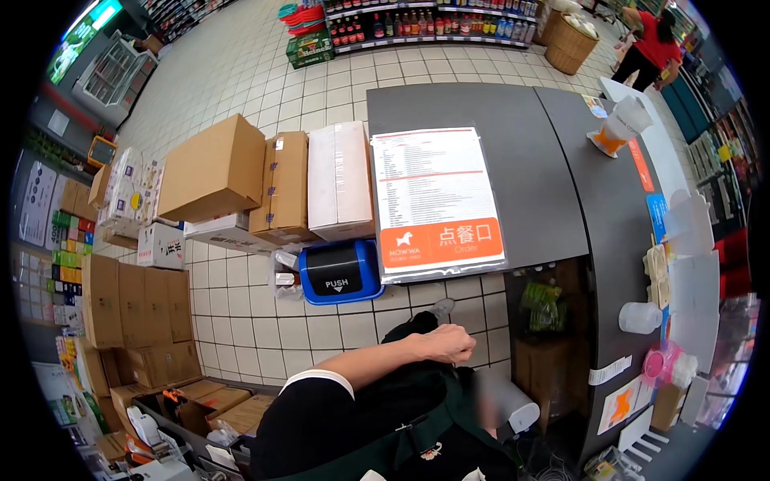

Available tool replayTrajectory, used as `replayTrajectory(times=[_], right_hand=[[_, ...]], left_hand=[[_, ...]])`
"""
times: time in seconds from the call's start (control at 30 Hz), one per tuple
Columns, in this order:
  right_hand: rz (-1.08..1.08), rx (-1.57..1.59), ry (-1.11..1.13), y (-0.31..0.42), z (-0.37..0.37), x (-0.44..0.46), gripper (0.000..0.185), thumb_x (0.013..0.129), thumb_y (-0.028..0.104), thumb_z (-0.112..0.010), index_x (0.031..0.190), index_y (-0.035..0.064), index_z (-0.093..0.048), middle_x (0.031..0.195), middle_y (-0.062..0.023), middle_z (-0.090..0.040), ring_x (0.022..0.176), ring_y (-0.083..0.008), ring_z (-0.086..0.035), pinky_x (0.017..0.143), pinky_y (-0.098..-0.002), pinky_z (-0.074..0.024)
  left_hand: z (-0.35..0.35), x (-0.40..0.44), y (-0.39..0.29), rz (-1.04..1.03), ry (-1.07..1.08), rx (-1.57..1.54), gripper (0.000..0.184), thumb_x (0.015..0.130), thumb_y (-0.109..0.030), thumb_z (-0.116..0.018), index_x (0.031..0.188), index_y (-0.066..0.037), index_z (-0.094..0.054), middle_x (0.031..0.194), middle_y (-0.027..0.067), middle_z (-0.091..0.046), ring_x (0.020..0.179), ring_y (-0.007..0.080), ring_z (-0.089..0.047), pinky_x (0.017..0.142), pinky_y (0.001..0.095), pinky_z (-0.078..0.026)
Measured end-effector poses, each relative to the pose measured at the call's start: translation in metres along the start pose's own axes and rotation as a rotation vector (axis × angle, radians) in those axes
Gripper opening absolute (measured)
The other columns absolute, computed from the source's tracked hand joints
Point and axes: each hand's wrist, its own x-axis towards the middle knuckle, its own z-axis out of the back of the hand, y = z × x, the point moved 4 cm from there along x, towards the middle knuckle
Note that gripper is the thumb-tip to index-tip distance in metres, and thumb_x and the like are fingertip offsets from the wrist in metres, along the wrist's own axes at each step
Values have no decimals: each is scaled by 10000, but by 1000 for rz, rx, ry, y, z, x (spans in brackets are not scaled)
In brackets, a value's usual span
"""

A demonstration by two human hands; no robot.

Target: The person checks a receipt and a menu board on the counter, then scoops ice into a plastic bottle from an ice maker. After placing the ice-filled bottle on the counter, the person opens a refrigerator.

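Note:
My left hand (443, 344) is closed in front of my body, just above the dark green apron (425, 421). What its fingers hold, if anything, is hidden. Lower down, a blurred skin-coloured patch beside the apron seems to be part of my right hand (487, 403); its fingers cannot be made out. Close to it is a grey-white cylindrical object (517, 413), and whether the hand touches it is unclear. In front of me, a laminated menu sheet (437, 192) with an orange band lies on the grey counter (529, 168).
A blue bin with a black PUSH lid (337, 272) stands left of the counter, before several cardboard boxes (212, 168). Cups (640, 317) and holders line the right counter. Under the counter is an open shelf (549, 321). A person in red (654, 44) stands far right.

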Motion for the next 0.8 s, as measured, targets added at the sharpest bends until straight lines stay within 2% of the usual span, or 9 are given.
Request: replayTrajectory(times=[0.1,0.2,0.3,0.37,0.47,0.53,0.73,0.8], right_hand=[[79,-107,8,18,13,2,131,898,173,-489,895,76,-576,781,-47,-549,686,-179,-512,614,-316,-436],[112,-124,-6,33,22,6,135,900,178,-486,886,80,-576,764,-39,-545,667,-172,-505,602,-312,-433],[-70,395,-17,11,7,7,176,919,189,-443,893,70,-570,757,-20,-528,657,-154,-480,597,-296,-422],[-116,587,-61,-1,0,5,182,922,193,-438,886,72,-569,749,-17,-520,651,-147,-472,593,-292,-420],[239,-29,-314,-15,-13,-4,168,915,208,-463,846,81,-547,717,-27,-505,627,-144,-486,570,-287,-416],[131,46,-279,-19,-22,-9,162,913,205,-465,840,84,-545,709,-24,-500,617,-144,-480,561,-286,-413],[-155,341,-238,-17,-47,-19,146,906,195,-474,822,93,-537,685,-15,-485,586,-145,-460,536,-283,-401],[-244,432,-243,-16,-55,-27,142,904,191,-477,817,96,-535,677,-12,-481,576,-146,-453,528,-282,-397]], left_hand=[[4,-12,4,28,-97,19,196,727,-167,-512,616,-8,-540,575,185,-536,573,388,-533,520,469,-411],[2,-16,9,60,-89,0,215,734,-180,-510,603,-11,-529,563,170,-534,555,378,-526,502,460,-402],[-1,-16,7,47,-99,10,162,703,-138,-538,588,-24,-521,559,148,-540,556,361,-532,495,451,-396],[-5,-13,5,38,-96,-2,135,690,-120,-549,592,-30,-523,571,143,-549,566,356,-539,499,449,-397],[-11,-8,-1,-19,-60,-11,75,665,-92,-571,617,-44,-540,626,127,-581,617,341,-564,526,441,-411],[-14,-5,-6,-35,15,26,71,685,-108,-586,662,-47,-561,682,119,-601,686,335,-584,572,438,-439],[-31,0,-13,-134,94,73,103,732,-140,-594,706,-42,-573,747,121,-610,758,352,-592,622,442,-468],[-33,2,-19,-141,135,73,86,704,-124,-598,699,-44,-567,750,123,-604,759,350,-589,618,441,-463]])
